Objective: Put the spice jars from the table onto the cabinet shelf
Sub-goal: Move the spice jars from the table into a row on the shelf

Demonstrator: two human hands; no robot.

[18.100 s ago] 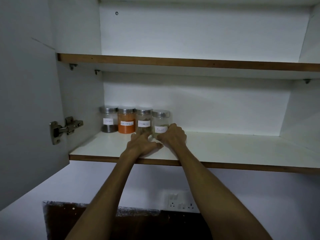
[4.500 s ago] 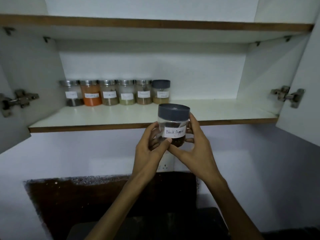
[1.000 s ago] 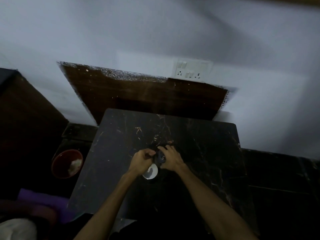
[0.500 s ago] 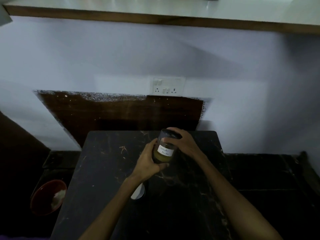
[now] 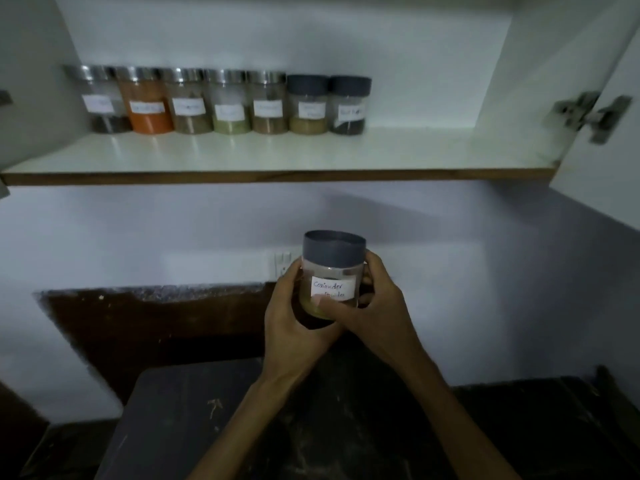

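Coriander jar (image 5: 331,275), both hands gripping, below shelf (image 5: 277,157)

I see two bare forearms coming up from the bottom edge — no sleeves on either, bare up to where the frame cuts them off. Left hand (image 5: 289,327) and right hand (image 5: 372,311): no gloves, no rings that I can make out, no watch or band at either wrist. Fingernails look short and unpainted on the right thumb (image 5: 325,304) — light is dim, so fine detail is hard to call. Slim forearms, wrists narrow. Nothing else of the body is in view from my feed.
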